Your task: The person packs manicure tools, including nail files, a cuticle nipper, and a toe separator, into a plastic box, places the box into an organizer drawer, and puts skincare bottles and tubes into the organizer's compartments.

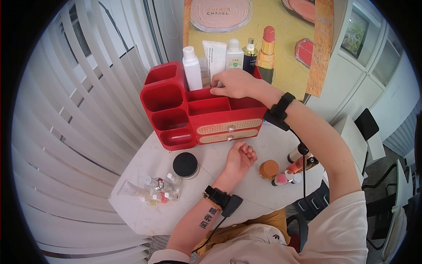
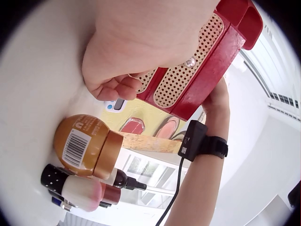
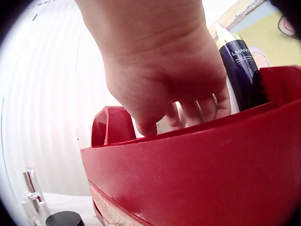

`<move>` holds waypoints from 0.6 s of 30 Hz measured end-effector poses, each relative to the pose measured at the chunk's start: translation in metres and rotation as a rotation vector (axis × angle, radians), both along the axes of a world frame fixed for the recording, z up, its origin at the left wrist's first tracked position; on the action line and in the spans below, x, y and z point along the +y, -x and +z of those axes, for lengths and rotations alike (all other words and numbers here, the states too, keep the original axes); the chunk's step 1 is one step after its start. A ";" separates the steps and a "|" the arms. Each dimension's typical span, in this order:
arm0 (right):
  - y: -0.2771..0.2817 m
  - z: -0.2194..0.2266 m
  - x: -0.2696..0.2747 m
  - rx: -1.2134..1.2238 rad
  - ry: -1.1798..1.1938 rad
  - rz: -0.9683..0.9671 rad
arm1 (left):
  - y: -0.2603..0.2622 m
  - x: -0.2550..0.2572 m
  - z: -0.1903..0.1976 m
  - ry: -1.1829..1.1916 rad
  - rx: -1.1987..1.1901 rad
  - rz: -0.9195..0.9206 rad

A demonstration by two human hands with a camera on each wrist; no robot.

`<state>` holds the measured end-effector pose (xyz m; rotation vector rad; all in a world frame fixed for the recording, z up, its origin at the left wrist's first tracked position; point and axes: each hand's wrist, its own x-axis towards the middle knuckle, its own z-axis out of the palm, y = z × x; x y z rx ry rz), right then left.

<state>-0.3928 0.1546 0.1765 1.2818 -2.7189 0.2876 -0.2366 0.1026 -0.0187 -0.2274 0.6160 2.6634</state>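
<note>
A red cosmetics organizer (image 1: 226,118) stands on the white table, with cups at its left and two drawers with woven fronts and round knobs. My right hand (image 1: 237,83) reaches down into its rear compartment, beside a white tube (image 1: 214,57) and a white pump-less bottle (image 1: 234,56). In the right wrist view the fingers (image 3: 190,113) point down behind the red front wall; the fingertips are hidden, and I cannot tell whether they hold something. My left hand (image 1: 240,159) rests on the table before the drawers, fingers loosely curled and holding nothing.
A tall white bottle (image 1: 191,68) and a dark spray bottle (image 1: 250,57) stand in the organizer. Around it are a black-lidded jar (image 1: 185,165), a group of small bottles (image 1: 162,189), an orange-brown jar (image 1: 268,169) and a pink-white brush (image 2: 82,192). A painted board (image 1: 290,83) stands behind.
</note>
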 end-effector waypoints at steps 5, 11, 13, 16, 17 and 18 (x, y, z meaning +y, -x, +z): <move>-0.005 0.002 -0.003 0.004 -0.015 -0.054 | -0.001 0.000 0.001 -0.004 0.004 0.005; -0.010 -0.002 -0.009 0.014 -0.012 -0.032 | 0.002 0.001 0.000 -0.023 -0.016 0.001; -0.011 -0.005 -0.012 -0.014 0.062 0.049 | 0.001 0.001 0.000 -0.022 -0.035 0.005; -0.009 -0.008 -0.022 -0.034 0.041 0.052 | 0.000 0.000 0.001 -0.021 -0.014 0.000; -0.009 -0.007 -0.025 -0.041 -0.001 0.009 | 0.000 0.000 0.001 -0.017 -0.012 0.000; -0.011 -0.006 -0.028 -0.040 0.001 0.009 | 0.000 0.000 0.001 -0.014 -0.013 0.003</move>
